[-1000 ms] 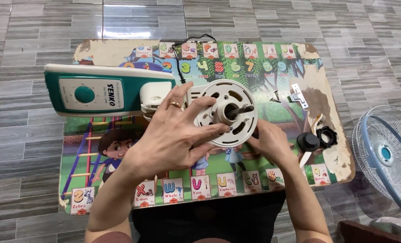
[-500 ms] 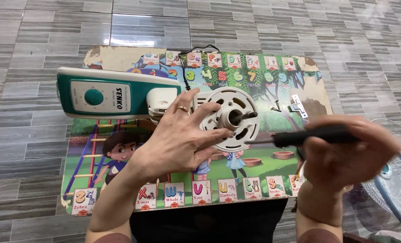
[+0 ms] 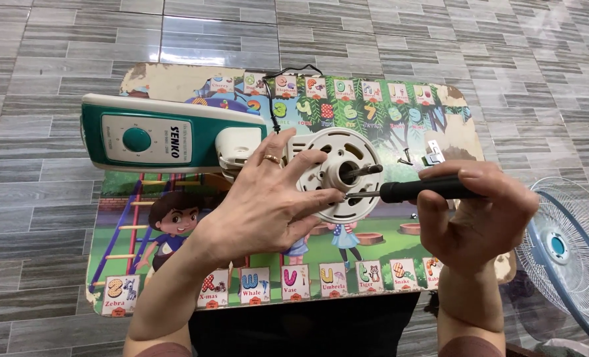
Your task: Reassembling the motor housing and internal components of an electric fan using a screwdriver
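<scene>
Your right hand [image 3: 483, 211] has just brought a screwdriver [image 3: 413, 192], gripped tight, to the fan motor [image 3: 337, 173] on the counter [image 3: 175, 82]; your left hand [image 3: 268, 205] lies spread, steadying it for unscrewing.

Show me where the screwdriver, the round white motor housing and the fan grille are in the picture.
screwdriver [image 3: 433, 190]: head view, on its black handle.
round white motor housing [image 3: 367, 149]: head view, on its slotted front face, upper right.
fan grille [image 3: 575, 258]: head view, on the wire spokes right of its blue hub.
</scene>
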